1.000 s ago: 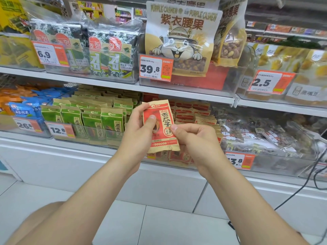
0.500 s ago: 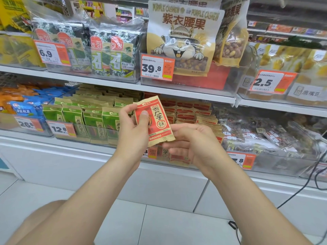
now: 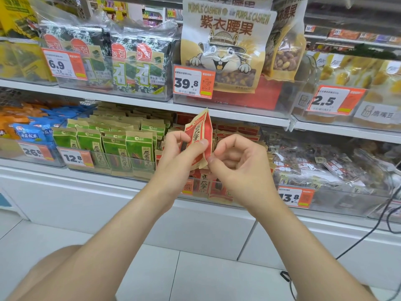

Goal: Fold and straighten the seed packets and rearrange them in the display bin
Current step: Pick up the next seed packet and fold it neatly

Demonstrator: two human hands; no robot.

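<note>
Creasing a red seed packet (image 3: 198,135) held up in front of its display bin (image 3: 201,197)

The left hand (image 3: 175,157) grips the packet across its middle, thumb pressed on the printed face and fingers curled behind, which bows it lengthwise. The right hand (image 3: 238,161), just beside it, pinches the packet's lower right edge between thumb and forefinger with the other fingers curled, probably to set the fold and flatten the crumpled seam. The packet stands nearly upright between and above both hands, clear of the stock, seemingly so it can be shaped freely. Behind and below the hands, more red packets lie jumbled in the bin. Green packets (image 3: 115,148) left of the left hand stand in neat rows, likely the look to match.
</note>
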